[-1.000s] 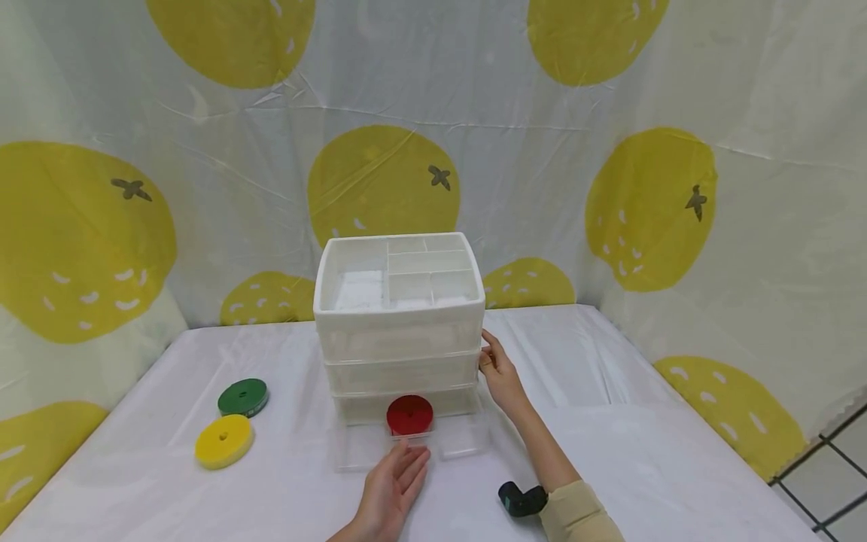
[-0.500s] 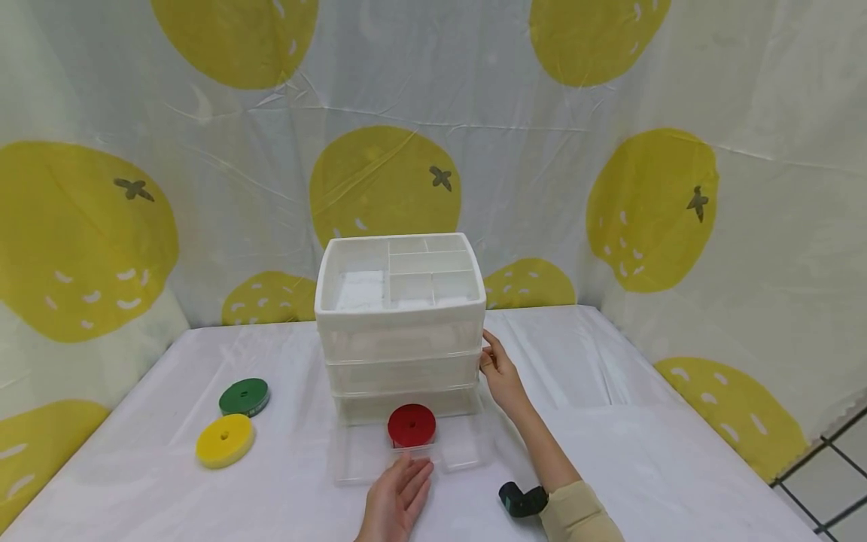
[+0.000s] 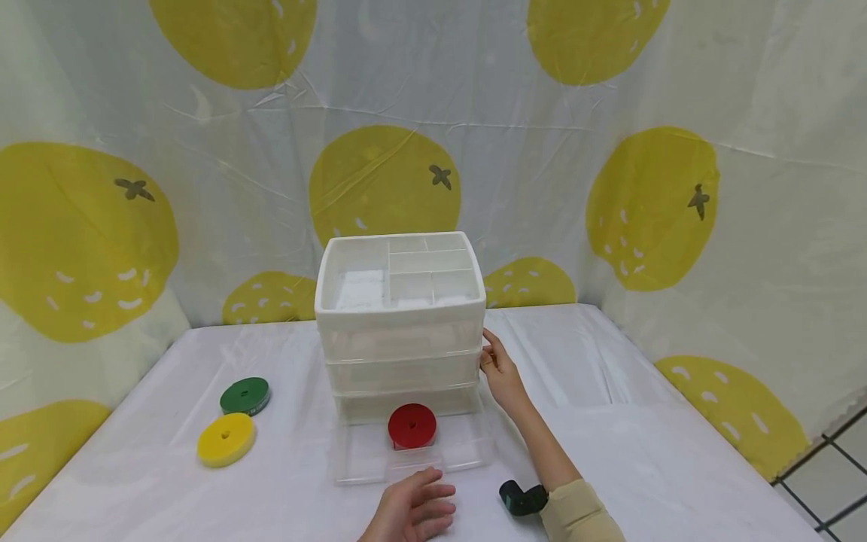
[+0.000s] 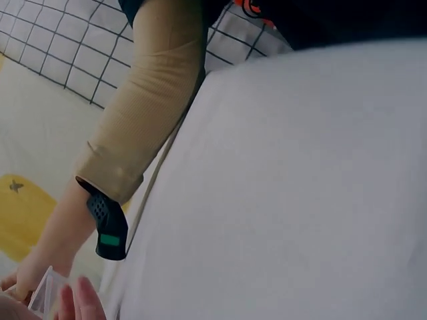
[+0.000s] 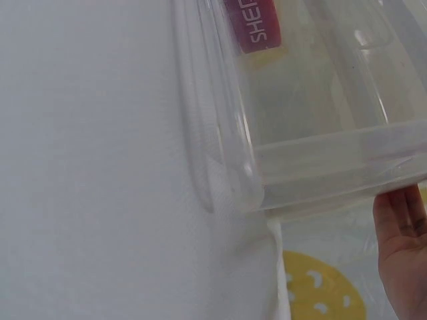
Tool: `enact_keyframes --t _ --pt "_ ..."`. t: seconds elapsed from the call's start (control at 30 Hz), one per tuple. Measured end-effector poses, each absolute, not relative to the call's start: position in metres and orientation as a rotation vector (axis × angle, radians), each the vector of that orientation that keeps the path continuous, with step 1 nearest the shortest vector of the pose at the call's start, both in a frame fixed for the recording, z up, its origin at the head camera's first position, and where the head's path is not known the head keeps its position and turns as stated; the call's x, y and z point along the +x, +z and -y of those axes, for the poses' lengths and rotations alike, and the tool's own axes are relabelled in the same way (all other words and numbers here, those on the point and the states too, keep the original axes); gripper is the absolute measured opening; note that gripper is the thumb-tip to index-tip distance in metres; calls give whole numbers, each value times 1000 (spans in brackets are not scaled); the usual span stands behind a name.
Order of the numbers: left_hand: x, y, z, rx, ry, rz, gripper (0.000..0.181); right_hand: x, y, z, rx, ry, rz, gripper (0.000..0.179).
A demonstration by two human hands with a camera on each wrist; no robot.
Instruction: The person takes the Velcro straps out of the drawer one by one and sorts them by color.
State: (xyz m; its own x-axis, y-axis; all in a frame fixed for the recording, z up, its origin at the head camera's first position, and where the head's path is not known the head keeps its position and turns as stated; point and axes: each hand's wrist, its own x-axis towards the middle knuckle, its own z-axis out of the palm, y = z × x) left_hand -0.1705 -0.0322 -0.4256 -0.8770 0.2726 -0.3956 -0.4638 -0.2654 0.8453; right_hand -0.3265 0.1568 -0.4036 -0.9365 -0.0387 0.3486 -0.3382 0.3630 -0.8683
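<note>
A clear pull-out drawer [image 3: 362, 452] projects from the bottom of the white drawer unit [image 3: 401, 335]. Inside it lies a red disc-shaped roll [image 3: 412, 426]; part of its lettered side shows through the plastic in the right wrist view. My left hand [image 3: 416, 508] is just in front of the drawer, fingers extended and holding nothing; whether a fingertip touches the drawer, I cannot tell. Against the unit's right side rests my right hand [image 3: 501, 376], its fingertips partly hidden behind the edge.
A green roll [image 3: 245, 396] and a yellow roll [image 3: 226, 439] lie on the white cloth at the left. Beside the right cuff sits a black angled device [image 3: 523, 498]. The unit's top tray [image 3: 362, 290] has several compartments. Behind hangs a fruit-print curtain [image 3: 521, 173].
The drawer has slid out toward me, carrying the red roll. My left hand has drawn back from its front and moved slightly right. The right hand stays in place.
</note>
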Motion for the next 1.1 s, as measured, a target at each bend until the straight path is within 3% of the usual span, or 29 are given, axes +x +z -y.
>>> enact_keyframes --t 0.23,0.5,0.6,0.73,0.93,1.1 --pt "-183 -411 40 90 2074 -1767 31 -326 -406 -157 331 1596 2351 42" --pt "-200 -384 55 300 2142 -2100 39 -318 -398 -154 356 1618 2333 42" --pt "-209 -378 59 366 2044 -2303 34 -319 -397 -155 336 1613 2343 42" --pt "-220 -374 66 590 1744 -2666 21 -326 -404 -158 334 1610 2340 42" --pt "-238 -371 78 1213 944 -3152 6 -327 -405 -158 336 1599 2344 42" --pt "-249 -370 81 1350 484 -3152 13 -321 -398 -156 341 1597 2351 42"
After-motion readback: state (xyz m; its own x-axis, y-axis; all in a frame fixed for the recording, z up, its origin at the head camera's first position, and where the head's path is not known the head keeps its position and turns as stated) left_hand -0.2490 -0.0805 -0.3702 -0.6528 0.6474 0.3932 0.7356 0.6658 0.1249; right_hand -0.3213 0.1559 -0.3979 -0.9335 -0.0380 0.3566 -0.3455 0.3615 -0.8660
